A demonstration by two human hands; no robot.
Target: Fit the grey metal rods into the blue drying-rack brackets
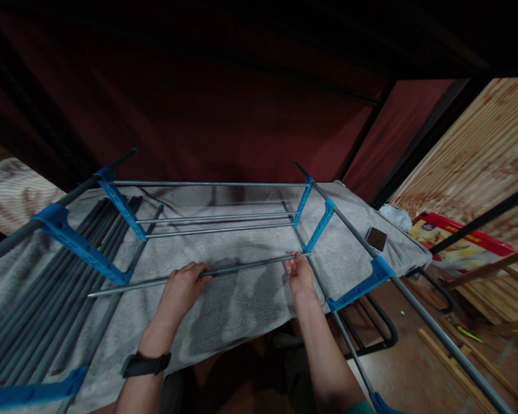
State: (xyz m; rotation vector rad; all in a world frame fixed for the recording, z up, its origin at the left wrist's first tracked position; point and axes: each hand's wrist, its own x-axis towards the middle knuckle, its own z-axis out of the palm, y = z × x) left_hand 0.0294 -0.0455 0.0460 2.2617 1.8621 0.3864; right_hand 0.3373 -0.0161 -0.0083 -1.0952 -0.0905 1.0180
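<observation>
A thin grey metal tube [246, 266] lies crosswise in both my hands. My left hand [185, 284], with a dark watch [145, 364] on its wrist, is closed around the tube left of its middle. Near the tube's right end, my right hand [300, 273] grips it, close to a blue plastic bracket [319, 227]. The tube's left end sticks out past another blue bracket [84, 247]. These brackets join long grey poles into a rack frame, with several crossbars [218, 217] fitted between its two sides farther back.
Several loose grey tubes [64, 287] lie side by side on the grey blanket [242, 310] at left. A phone-like dark object [376, 239] rests on the blanket at right. Beyond stand a red and yellow box [457, 241] and black bed-frame bars [384, 333].
</observation>
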